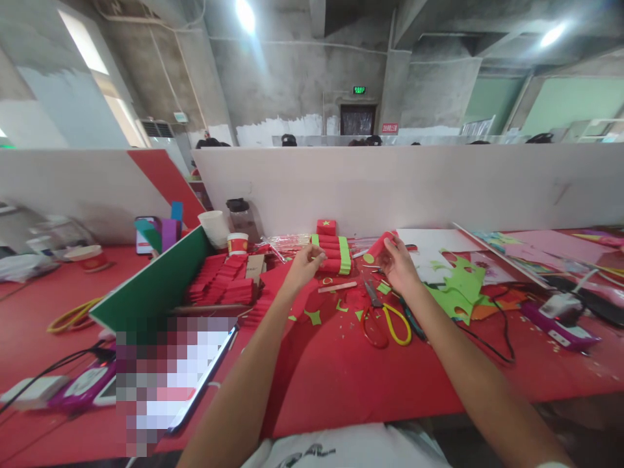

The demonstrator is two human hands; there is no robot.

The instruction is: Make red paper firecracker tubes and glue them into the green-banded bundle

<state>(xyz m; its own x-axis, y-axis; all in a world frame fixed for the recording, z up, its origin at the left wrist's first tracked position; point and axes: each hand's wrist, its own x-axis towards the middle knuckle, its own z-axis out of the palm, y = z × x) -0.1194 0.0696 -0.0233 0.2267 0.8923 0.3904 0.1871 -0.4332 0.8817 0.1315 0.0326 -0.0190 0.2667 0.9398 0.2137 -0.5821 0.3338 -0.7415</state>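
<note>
My right hand is closed around a red paper roll, with a round yellow-green spot at its near end. To the left, my left hand is apart from that roll, its thumb and fingers pinched together; what is between them, if anything, is too small to make out. Between the hands lies a stack of red rolls with lime-green bands. Behind it stands a red block with a yellow star. Scissors with one red and one yellow handle rest below my right hand, among lime-green paper scraps.
Folded red paper pieces fill the left, beside a green board. A phone lies in front. Paper cups and a bottle stand behind. Cut green sheets and a purple power strip lie right. A white partition closes the back.
</note>
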